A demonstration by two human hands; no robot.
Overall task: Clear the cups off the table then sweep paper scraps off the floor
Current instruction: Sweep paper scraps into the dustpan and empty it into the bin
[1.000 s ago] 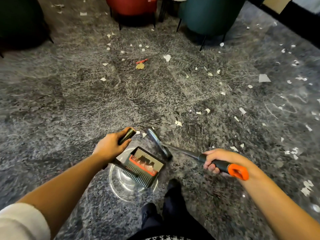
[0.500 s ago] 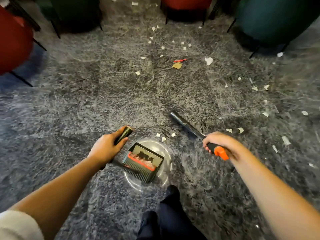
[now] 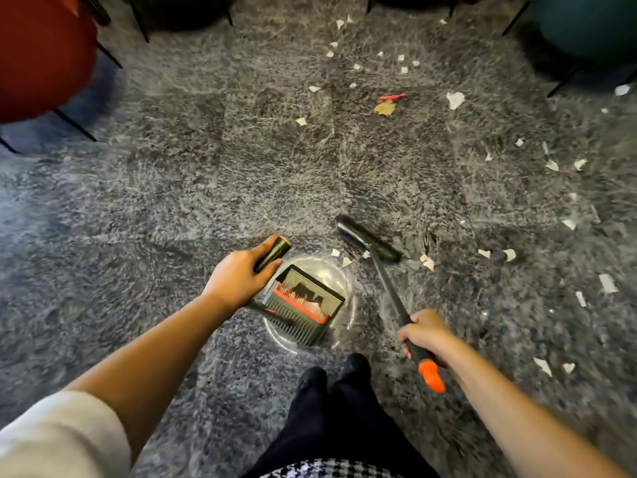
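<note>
Grey shag carpet [image 3: 172, 219] covers the floor under the person's dark shoes. Nearest, the right hand [image 3: 425, 334] is seen with fingers curled tight round the broom [image 3: 389, 288] just above its orange end. The left hand [image 3: 238, 281] is wrapped round the dustpan handle [image 3: 272, 253], and the dustpan [image 3: 310, 305] is set on the carpet between the two hands. The broom's shaft runs away and leftward from the right hand to the broom head [image 3: 367, 238], which lies just beyond the pan. A few paper scraps [image 3: 345, 261] lie between head and pan, so a pull toward the pan is judged to be called for. Further scraps [image 3: 455, 100] are scattered well beyond, towards a red chair [image 3: 41, 56].
</note>
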